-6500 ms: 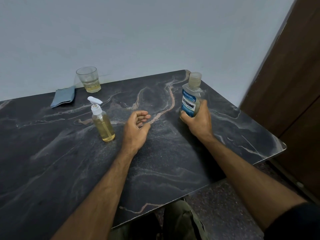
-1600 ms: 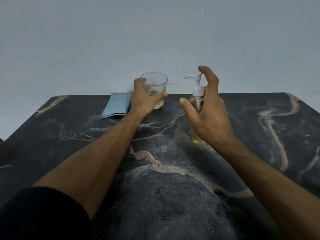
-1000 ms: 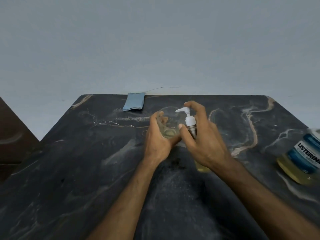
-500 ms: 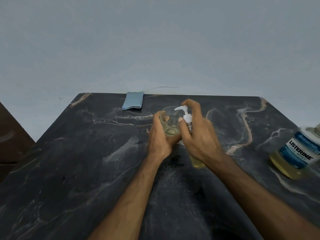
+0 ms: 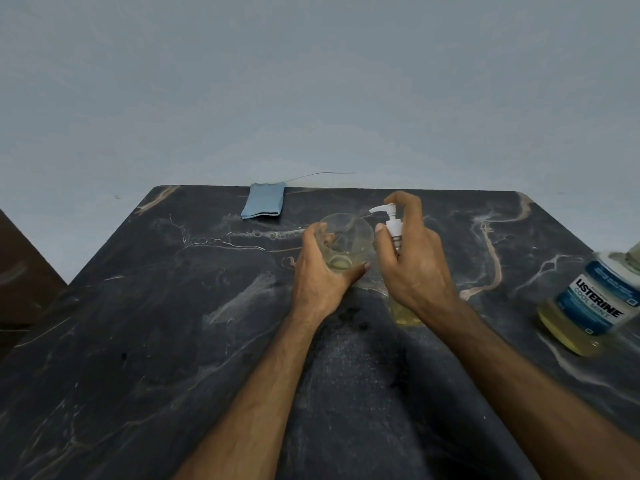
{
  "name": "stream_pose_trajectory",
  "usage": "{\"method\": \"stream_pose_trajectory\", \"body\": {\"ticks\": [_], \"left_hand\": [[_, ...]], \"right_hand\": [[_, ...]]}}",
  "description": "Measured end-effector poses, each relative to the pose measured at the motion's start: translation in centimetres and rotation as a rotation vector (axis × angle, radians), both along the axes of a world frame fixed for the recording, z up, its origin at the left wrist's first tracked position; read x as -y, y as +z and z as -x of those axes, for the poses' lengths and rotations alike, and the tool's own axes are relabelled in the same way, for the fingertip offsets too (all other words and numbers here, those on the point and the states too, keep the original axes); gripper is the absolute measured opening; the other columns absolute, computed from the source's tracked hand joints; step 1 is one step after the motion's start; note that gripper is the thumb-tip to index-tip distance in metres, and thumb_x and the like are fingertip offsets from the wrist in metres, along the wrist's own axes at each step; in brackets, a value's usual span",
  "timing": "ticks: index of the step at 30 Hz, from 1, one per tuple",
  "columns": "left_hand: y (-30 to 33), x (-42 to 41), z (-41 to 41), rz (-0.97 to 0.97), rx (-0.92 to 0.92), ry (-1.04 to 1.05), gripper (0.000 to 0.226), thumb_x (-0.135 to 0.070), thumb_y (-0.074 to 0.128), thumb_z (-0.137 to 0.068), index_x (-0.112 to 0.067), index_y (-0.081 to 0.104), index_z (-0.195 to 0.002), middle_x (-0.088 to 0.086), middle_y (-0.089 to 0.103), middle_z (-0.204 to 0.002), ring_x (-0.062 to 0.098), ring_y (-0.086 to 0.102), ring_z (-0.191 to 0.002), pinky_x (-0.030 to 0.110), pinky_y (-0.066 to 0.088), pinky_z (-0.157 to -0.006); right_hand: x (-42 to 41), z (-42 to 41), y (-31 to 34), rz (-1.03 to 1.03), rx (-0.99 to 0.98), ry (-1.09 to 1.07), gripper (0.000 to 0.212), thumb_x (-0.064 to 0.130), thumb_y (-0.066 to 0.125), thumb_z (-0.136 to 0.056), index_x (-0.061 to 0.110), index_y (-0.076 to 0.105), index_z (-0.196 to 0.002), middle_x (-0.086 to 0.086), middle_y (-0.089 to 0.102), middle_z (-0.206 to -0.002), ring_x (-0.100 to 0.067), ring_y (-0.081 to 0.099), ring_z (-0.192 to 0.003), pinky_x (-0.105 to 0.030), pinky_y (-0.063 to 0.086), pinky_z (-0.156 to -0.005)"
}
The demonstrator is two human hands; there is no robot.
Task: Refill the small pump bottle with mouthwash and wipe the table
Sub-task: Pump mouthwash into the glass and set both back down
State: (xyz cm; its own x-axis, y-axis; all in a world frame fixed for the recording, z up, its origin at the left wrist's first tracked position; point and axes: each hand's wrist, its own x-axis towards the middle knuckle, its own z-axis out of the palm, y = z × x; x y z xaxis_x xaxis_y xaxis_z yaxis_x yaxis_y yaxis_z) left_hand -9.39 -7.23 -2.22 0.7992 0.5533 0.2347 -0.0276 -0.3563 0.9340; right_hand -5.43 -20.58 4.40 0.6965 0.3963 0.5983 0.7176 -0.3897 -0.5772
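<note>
The small pump bottle [image 5: 394, 226] with a white pump head and yellowish liquid stands upright on the dark marble table [image 5: 173, 341]. My right hand [image 5: 414, 265] grips it, index finger resting on top of the pump. My left hand [image 5: 320, 275] holds a clear glass [image 5: 346, 239], tilted toward me, with a little yellow liquid at its bottom. The pump nozzle points at the glass rim. The large mouthwash bottle [image 5: 588, 306] with a blue label stands at the right edge. A folded blue cloth [image 5: 264, 204] lies at the table's far edge.
A pale wall rises directly behind the table. A brown wooden surface [image 5: 24, 271] shows at the left beyond the table's edge. A thin wire [image 5: 322, 174] runs along the wall behind the cloth.
Over the last second the pump head dipped under my finger and has risen again. The glass stays held against the nozzle. The view shifted slightly left, showing more of the mouthwash bottle.
</note>
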Motion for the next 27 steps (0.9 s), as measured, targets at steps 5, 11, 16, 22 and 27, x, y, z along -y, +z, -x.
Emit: {"method": "stream_pose_trajectory", "body": {"ticks": [5, 11, 16, 22, 27], "left_hand": [[-0.15, 0.01, -0.14, -0.006, 0.003, -0.002, 0.100, -0.049, 0.088, -0.057, -0.034, 0.029, -0.136, -0.013, 0.055, -0.130, 0.008, 0.056, -0.116, 0.013, 0.039, -0.085], [-0.18, -0.02, -0.14, -0.015, 0.006, 0.000, 0.101, -0.048, 0.088, -0.057, -0.033, 0.029, -0.138, -0.010, 0.055, -0.133, 0.008, 0.055, -0.116, 0.026, 0.045, -0.094], [-0.23, -0.18, -0.11, -0.015, -0.004, 0.000, 0.103, -0.050, 0.088, -0.057, -0.034, 0.028, -0.138, -0.009, 0.055, -0.133, 0.011, 0.058, -0.115, 0.029, 0.049, -0.094], [-0.22, -0.17, -0.26, -0.006, -0.002, 0.006, 0.104, -0.051, 0.088, -0.056, -0.031, 0.029, -0.139, -0.009, 0.056, -0.132, 0.009, 0.058, -0.113, 0.017, 0.044, -0.084], [-0.29, -0.26, -0.31, -0.011, 0.003, 0.011, 0.102, -0.052, 0.087, -0.056, -0.032, 0.029, -0.138, -0.010, 0.056, -0.131, 0.006, 0.056, -0.110, 0.009, 0.038, -0.078]], "right_hand": [[0.37, -0.63, 0.06, 0.001, 0.022, -0.031, 0.023, 0.020, 0.046, -0.098, 0.023, 0.039, -0.120, 0.011, 0.052, -0.063, -0.004, 0.052, -0.049, -0.014, 0.034, -0.046], [0.22, -0.34, 0.09, -0.027, 0.007, 0.003, 0.029, 0.018, 0.046, -0.098, 0.024, 0.039, -0.125, 0.009, 0.050, -0.058, 0.000, 0.053, -0.051, -0.013, 0.035, -0.042], [-0.27, -0.26, 0.01, -0.009, 0.025, 0.016, 0.020, 0.019, 0.047, -0.099, 0.022, 0.039, -0.117, 0.010, 0.052, -0.063, 0.000, 0.055, -0.056, -0.013, 0.038, -0.045], [0.25, -0.64, -0.25, -0.024, 0.004, -0.012, 0.027, 0.020, 0.046, -0.098, 0.026, 0.038, -0.124, 0.009, 0.052, -0.062, -0.001, 0.054, -0.052, -0.014, 0.036, -0.043], [0.50, -0.95, -0.45, -0.011, 0.013, -0.026, 0.017, 0.021, 0.047, -0.099, 0.022, 0.040, -0.115, 0.011, 0.051, -0.063, 0.000, 0.053, -0.052, -0.013, 0.034, -0.044]]}}
